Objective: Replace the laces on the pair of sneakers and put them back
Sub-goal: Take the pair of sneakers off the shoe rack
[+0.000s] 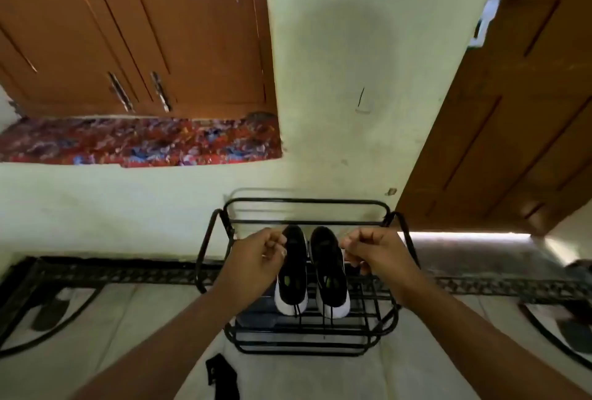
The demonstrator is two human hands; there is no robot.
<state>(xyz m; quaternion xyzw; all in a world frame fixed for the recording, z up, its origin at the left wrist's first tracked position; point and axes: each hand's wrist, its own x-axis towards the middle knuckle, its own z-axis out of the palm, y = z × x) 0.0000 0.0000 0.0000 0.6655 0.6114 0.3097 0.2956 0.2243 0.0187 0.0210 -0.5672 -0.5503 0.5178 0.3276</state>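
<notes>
Two sneakers [310, 271], black with white heels, sit side by side on the top tier of a black wire rack [378, 303], toes toward the wall [336, 79]. The left hand [258, 257] and right hand [373, 250] are curled just beside the toes, one at each outer side; whether they pinch laces cannot be told. Dark laces [299, 313] hang over the heels. The rack stands against the wall, between wooden cupboards [128, 31] and a door [512, 111].
</notes>
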